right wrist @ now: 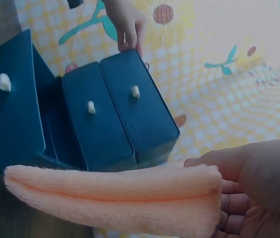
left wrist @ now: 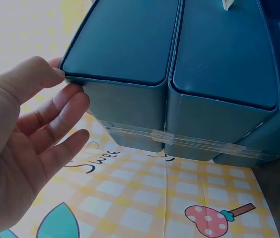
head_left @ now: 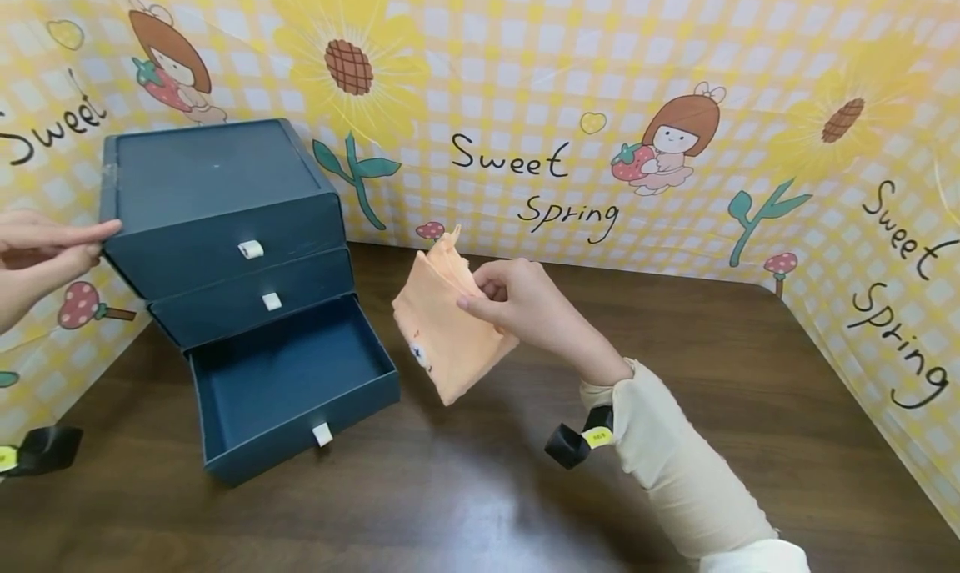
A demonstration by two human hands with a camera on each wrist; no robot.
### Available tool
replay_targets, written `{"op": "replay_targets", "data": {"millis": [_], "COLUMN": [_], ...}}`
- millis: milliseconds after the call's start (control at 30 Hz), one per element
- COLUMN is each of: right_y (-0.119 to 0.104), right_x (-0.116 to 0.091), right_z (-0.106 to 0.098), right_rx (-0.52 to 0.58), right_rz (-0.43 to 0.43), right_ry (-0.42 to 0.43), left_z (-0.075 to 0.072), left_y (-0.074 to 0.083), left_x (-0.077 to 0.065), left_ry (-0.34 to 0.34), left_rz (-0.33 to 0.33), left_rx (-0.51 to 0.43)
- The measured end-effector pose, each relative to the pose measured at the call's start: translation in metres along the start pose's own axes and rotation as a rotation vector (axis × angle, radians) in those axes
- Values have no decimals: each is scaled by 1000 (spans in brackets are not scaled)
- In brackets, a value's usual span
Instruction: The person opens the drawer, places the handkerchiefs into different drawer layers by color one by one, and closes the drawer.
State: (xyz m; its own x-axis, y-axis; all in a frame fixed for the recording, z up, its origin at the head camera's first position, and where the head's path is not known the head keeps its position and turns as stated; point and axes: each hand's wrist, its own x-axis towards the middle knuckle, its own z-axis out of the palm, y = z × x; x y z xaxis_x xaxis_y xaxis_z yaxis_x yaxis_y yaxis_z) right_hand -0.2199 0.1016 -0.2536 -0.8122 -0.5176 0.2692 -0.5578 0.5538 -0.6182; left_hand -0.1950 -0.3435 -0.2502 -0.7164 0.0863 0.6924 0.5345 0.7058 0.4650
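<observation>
A folded peach towel (head_left: pixel 452 319) with a small embroidered face hangs above the table, pinched at its right edge by my right hand (head_left: pixel 517 302). In the right wrist view the towel (right wrist: pixel 115 198) shows its thick, fuzzy fold. To its left stands a dark blue three-drawer box (head_left: pixel 225 198), its bottom drawer (head_left: pixel 300 356) pulled out with nothing inside. My left hand (head_left: pixel 45 256) touches the box's upper left front corner. The left wrist view shows thumb and forefinger of the left hand (left wrist: pixel 35 109) at that corner, the other fingers loosely bent.
White pull tabs (head_left: pixel 251 248) stick out from the drawer fronts. A brown wooden table (head_left: pixel 675 373) lies under everything. Behind and at the sides hangs a yellow checked cloth (head_left: pixel 495 56) with flowers and lettering. Clear tape (left wrist: pixel 179 136) runs along the box's side.
</observation>
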Motion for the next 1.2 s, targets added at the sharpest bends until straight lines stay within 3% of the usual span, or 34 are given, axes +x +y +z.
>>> {"op": "replay_targets", "data": {"millis": [133,200,433,700,867,1200], "right_y": [-9,-13,-32,-47,-54,-64], "right_x": [8,12,27,44,50,59], "right_z": [8,11,18,29,37,52], "right_rx": [12,16,37,86,116,124], "right_rz": [-34,-55,-48,-59,-87,-111], "right_ry": [-14,-23,-66,-101,-110,-101], "left_z": [0,1,1,1,0,-2], "left_y": [4,1,19,2,6,6], "left_x": [0,0,2,2,2,0], "left_ry": [1,6,13,3,-22,-31], "left_rz": [-22,-17,-17,-18,-19,1], "left_rx": [-69,-58,-49,-7,-18,48]}}
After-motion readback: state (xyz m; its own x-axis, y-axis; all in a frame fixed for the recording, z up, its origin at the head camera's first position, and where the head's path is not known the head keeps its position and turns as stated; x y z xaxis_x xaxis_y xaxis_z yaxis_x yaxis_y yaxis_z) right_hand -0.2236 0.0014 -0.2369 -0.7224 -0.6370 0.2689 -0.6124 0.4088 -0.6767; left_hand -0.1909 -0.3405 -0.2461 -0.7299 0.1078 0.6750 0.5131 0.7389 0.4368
